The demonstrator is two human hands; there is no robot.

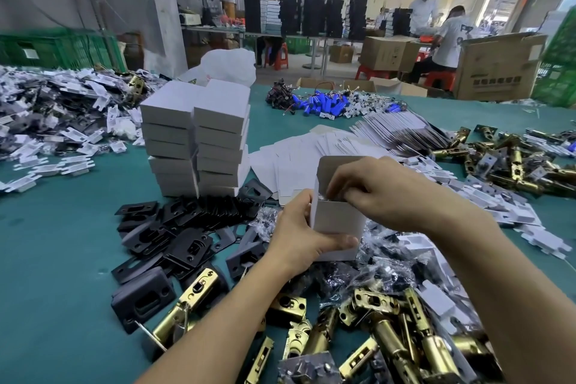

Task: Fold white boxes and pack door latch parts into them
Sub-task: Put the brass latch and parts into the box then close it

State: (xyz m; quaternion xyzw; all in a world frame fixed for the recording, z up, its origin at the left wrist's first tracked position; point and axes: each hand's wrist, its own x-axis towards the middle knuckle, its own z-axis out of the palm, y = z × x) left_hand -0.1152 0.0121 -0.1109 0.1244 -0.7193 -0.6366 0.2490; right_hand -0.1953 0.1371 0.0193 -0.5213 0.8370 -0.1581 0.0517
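The left hand grips a small white cardboard box upright just above the green table, thumb across its front. The right hand curls its fingers into the open mouth, pinching what looks like a clear plastic packet, though blur hides the detail. Pushed in askew, the packet could snag the raised lid flap or buckle the thin wall. A loosened grip could drop the box among the brass latch bolts below.
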